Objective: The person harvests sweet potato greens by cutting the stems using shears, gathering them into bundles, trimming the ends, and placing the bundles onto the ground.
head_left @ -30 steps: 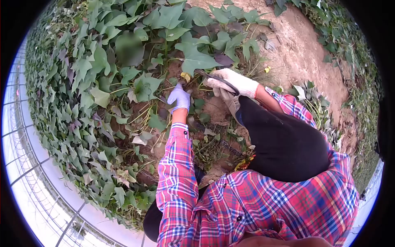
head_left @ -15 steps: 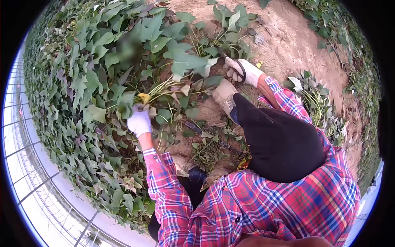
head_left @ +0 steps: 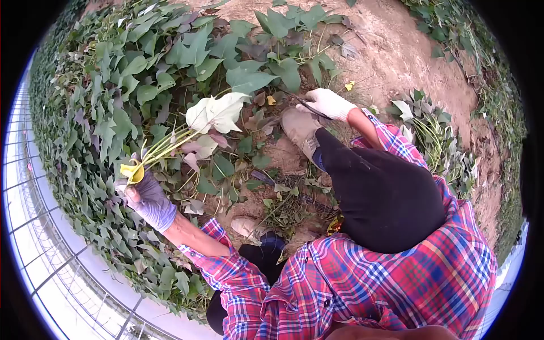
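Observation:
My left hand [head_left: 148,199], in a thin pale purple glove with a bare thumb tip showing, grips a bunch of leafy stems [head_left: 170,143] by their cut ends. A yellow leaf [head_left: 134,171] sits at the grip, and pale leaf undersides [head_left: 217,113] point up and right. My right hand [head_left: 326,105], in a white knit glove, is closed round the dark handle of a slim cutting tool [head_left: 311,109]. Its front end reaches in among the green vines [head_left: 249,76], just above my shoe [head_left: 299,127].
A pile of cut stems and leaves [head_left: 433,136] lies on the soil to the right. Bare brown soil [head_left: 396,68] runs along the upper right. Dense vines [head_left: 85,153] cover the left side, with a wire fence [head_left: 54,255] beyond. My other shoe [head_left: 247,228] is at lower centre.
My left hand has moved left and down from the plants, now with a bunch of stems in it. My right hand first shifted right, then slightly left, still round the tool.

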`<control>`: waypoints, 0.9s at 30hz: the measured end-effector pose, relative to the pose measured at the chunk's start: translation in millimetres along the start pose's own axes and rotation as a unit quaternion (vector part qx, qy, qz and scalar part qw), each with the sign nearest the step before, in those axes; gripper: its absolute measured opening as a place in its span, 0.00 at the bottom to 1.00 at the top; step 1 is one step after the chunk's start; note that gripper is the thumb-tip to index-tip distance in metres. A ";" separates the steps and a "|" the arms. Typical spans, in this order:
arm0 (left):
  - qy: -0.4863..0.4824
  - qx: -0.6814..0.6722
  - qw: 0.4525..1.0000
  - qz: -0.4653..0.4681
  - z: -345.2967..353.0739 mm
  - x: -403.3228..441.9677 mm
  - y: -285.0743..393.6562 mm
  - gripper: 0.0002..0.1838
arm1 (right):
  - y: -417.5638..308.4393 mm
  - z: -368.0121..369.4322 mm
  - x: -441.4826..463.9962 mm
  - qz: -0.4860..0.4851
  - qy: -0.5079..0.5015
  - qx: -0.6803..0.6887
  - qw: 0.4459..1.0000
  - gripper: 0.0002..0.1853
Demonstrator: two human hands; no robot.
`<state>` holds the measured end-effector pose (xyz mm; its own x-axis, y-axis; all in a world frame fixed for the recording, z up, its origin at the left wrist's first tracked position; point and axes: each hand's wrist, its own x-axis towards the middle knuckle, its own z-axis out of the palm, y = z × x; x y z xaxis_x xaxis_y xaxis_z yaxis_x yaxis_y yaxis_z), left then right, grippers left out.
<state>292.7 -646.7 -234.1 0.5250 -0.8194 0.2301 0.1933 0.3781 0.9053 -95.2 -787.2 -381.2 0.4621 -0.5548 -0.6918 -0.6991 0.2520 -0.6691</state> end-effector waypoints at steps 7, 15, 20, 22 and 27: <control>-0.124 -0.075 0.976 -0.162 70.0 17.0 -44.2 0.27 | 20.7 6.2 21.2 -0.026 0.037 0.047 0.998 0.24; -0.456 0.498 0.731 -0.092 193.3 -1.7 -206.9 0.16 | 4.8 23.9 49.3 -0.190 0.058 -0.199 0.959 0.24; -0.375 0.645 0.626 -0.226 98.5 13.4 -293.7 0.18 | 15.3 1.9 3.6 -0.050 0.018 -0.133 0.990 0.28; -0.322 0.672 0.615 -0.258 64.2 -0.7 -267.8 0.17 | 36.8 -5.8 -2.1 -0.030 0.025 -0.056 0.998 0.27; -0.228 0.593 0.757 -0.149 -24.1 -48.6 -305.1 0.19 | 25.9 -15.7 -17.8 0.072 -0.043 0.186 0.979 0.25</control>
<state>228.2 -711.8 -530.1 0.2124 -0.9579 -0.1934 -0.7760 -0.2856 0.5623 -130.1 -783.3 -382.0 0.4294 -0.4279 -0.7953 -0.5198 0.6030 -0.6051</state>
